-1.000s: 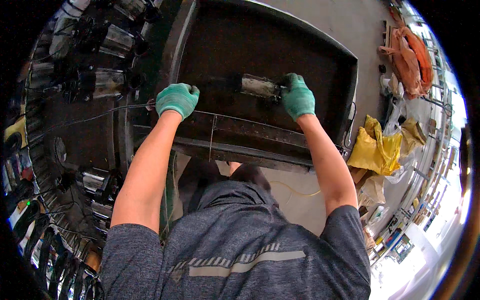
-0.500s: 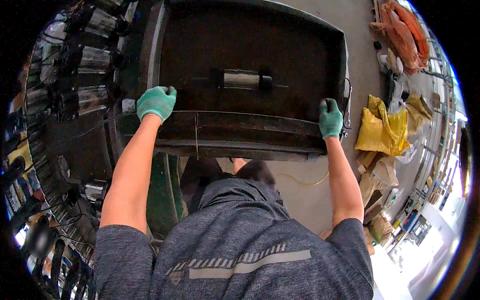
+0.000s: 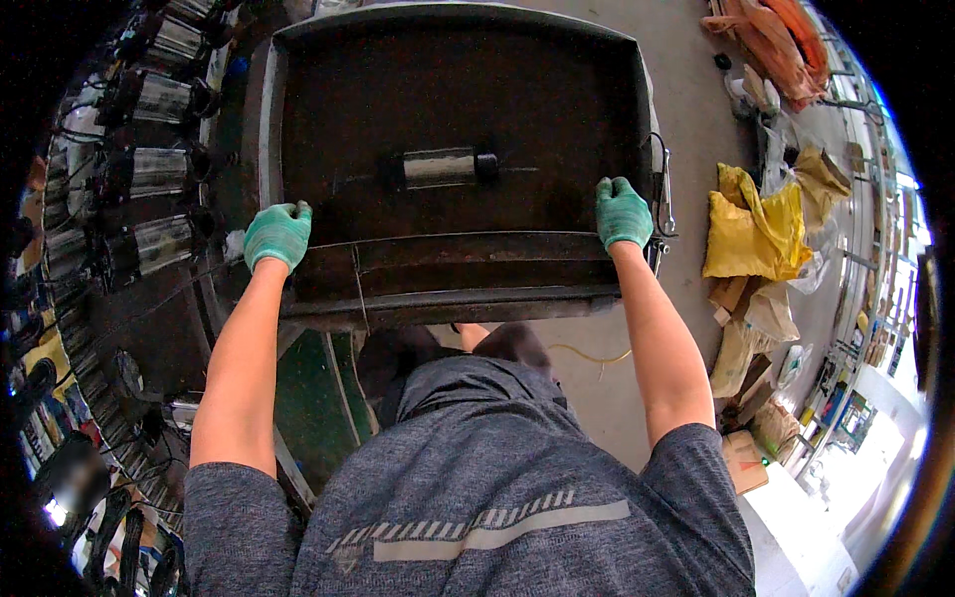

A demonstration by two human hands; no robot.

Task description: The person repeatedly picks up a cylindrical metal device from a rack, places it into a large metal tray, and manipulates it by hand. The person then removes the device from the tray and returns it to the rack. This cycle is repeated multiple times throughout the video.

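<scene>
- The inside of the dark metal tray is mostly free; only a small metal cylinder lies in its middle.
- On the left, a row of metal cylinders stands close beside the tray.
- On the right, bare floor gives room, with yellow bags farther right.

yellow bag: big, crumpled, on the floor right of the dark metal tray | brown cardboard pieces: flat, just below the yellow bag | small brown box: on the floor near the lower right | orange sack: long, floppy, at the top right | no signs or screens clear enough to tell
</scene>
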